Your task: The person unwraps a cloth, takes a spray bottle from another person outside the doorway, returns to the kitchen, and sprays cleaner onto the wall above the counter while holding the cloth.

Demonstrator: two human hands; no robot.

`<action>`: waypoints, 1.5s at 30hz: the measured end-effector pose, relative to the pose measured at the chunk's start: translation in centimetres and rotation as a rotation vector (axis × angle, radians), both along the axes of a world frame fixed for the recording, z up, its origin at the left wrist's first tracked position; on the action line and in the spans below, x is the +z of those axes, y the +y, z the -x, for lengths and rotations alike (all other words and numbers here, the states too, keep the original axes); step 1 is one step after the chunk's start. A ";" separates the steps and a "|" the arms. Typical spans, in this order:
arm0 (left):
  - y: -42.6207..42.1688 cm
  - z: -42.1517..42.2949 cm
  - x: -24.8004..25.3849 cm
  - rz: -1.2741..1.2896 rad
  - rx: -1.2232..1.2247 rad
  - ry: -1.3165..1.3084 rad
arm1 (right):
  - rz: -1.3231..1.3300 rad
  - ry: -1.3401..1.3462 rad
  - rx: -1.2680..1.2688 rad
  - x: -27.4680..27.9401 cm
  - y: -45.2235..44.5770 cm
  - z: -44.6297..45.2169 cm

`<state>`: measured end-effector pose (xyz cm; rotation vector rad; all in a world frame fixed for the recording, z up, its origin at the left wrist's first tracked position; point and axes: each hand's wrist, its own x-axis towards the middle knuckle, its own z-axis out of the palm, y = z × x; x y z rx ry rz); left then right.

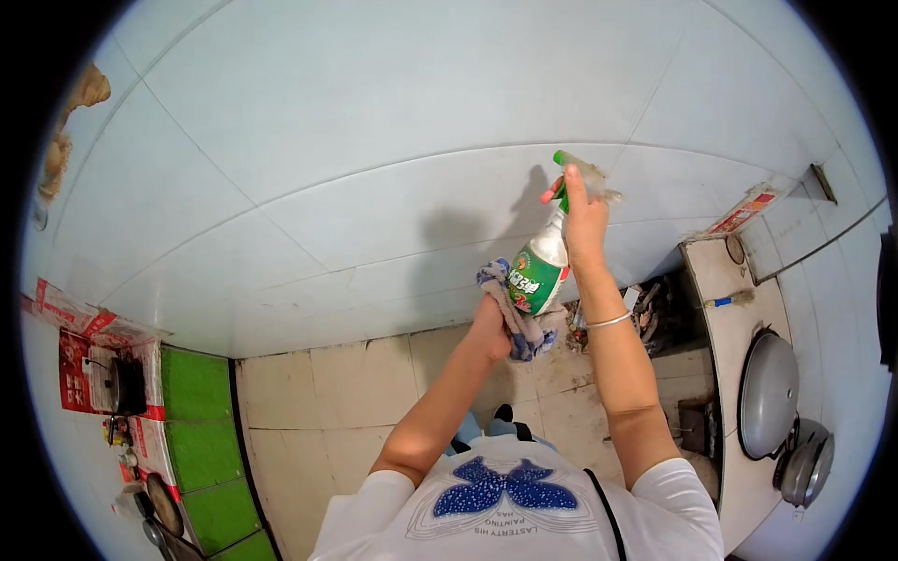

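Note:
In the head view, my right hand (585, 224) grips a spray bottle (536, 280) by its neck and trigger head. The bottle is white with a green label and a green nozzle, and it tilts with its nozzle toward the tiled wall (374, 112). Below it, my left hand (491, 329) is closed on a grey and blue cloth (524, 327), close against the bottle's lower part. I cannot tell whether the cloth touches the bottle. Shadows of hands and bottle fall on the wall.
A counter (706, 271) on the right bears a large metal lid (769, 393), a pot (804, 467) and a blue-handled brush (730, 300). Dark clutter (659, 313) lies beside it. Green cabinet doors (201, 444) and a black pot (124, 385) are at left, above the tiled floor (309, 449).

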<state>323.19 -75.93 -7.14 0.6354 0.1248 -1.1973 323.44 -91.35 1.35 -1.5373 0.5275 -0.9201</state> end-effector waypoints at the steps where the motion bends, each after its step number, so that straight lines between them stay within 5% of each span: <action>1: 0.2 -0.1 0.7 -0.055 -0.020 0.010 | -0.015 -0.036 0.000 -0.1 0.0 -0.2; 8: -0.1 -0.1 -0.5 -0.033 -0.060 0.086 | -0.091 0.007 0.042 -0.3 0.6 -0.3; 10: -0.5 -0.5 -2.6 0.060 -0.081 0.153 | -0.032 0.232 0.057 -0.4 0.8 -0.4; 14: -0.2 -1.1 -4.4 0.117 -0.083 0.262 | 0.218 0.249 0.098 -2.6 1.4 -2.1; 16: -0.5 -1.4 -7.2 0.319 -0.143 0.301 | 0.174 0.242 0.134 -3.3 1.0 -2.3; 18: 0.2 -0.9 -7.6 0.258 -0.163 0.352 | 0.061 0.282 0.237 -3.8 2.0 -2.4; 20: 2.1 1.2 -4.0 -0.097 -0.038 0.244 | 0.215 0.268 0.327 -7.3 1.2 -1.4; 22: 1.9 2.4 -9.1 -0.048 0.025 0.236 | 0.179 0.200 0.378 -8.9 1.2 -0.6; 26: 2.8 5.8 -9.9 -0.145 0.476 0.252 | 0.158 0.047 0.822 -10.4 0.7 1.3; 29: 1.0 8.4 -10.9 -0.235 0.564 -0.032 | 0.093 0.080 1.103 -9.3 0.6 1.5; 35: 3.6 13.6 -4.1 -0.111 1.003 0.151 | 0.142 -0.018 1.482 -7.1 4.9 2.2; 43: 2.7 20.8 -11.1 0.148 1.745 0.065 | -0.276 -0.138 1.849 -6.4 6.1 -1.2; 45: 5.9 27.8 -6.5 0.179 1.823 0.194 | -0.187 -0.108 1.814 -0.6 11.1 3.7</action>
